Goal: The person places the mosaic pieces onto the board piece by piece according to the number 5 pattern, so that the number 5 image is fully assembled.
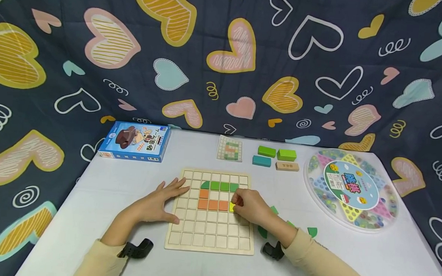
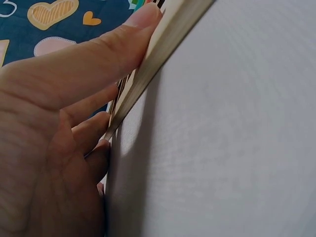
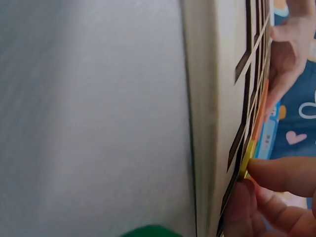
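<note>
A wooden grid board (image 1: 210, 240) lies on the white table. On it, a row of green tiles (image 1: 219, 186) sits above several orange tiles (image 1: 213, 205). My right hand (image 1: 253, 206) is over the board's right side, thumb and index finger pinching a yellow tile (image 1: 232, 207) at the right end of the orange row. The same yellow tile (image 3: 248, 157) shows at the fingertips in the right wrist view. My left hand (image 1: 157, 203) is spread along the board's left edge, its thumb (image 2: 113, 59) touching the rim in the left wrist view.
Loose green tiles (image 1: 312, 231) lie right of the board, partly under my right forearm. Behind it are a pattern card (image 1: 229, 148), green blocks (image 1: 286, 155), a teal block (image 1: 261, 161) and a wooden block (image 1: 287, 166). A blue box (image 1: 134, 142) and a round marble game (image 1: 351, 190) flank them.
</note>
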A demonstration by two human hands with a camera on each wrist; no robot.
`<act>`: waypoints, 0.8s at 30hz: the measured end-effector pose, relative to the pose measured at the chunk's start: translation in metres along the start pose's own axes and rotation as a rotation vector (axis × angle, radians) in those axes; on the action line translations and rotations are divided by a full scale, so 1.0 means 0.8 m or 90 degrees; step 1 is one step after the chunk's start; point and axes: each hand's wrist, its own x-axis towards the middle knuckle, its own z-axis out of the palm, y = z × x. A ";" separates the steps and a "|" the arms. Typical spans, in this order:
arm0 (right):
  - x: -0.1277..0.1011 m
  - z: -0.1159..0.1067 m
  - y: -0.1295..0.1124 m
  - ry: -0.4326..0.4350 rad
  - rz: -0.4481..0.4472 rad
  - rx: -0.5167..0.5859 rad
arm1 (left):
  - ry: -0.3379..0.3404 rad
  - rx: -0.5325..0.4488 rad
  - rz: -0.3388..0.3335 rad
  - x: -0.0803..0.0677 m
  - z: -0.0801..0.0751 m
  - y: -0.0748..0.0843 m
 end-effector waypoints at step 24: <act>-0.028 -0.064 0.086 -0.056 -0.084 -0.111 | -0.008 -0.001 -0.016 0.001 -0.001 0.002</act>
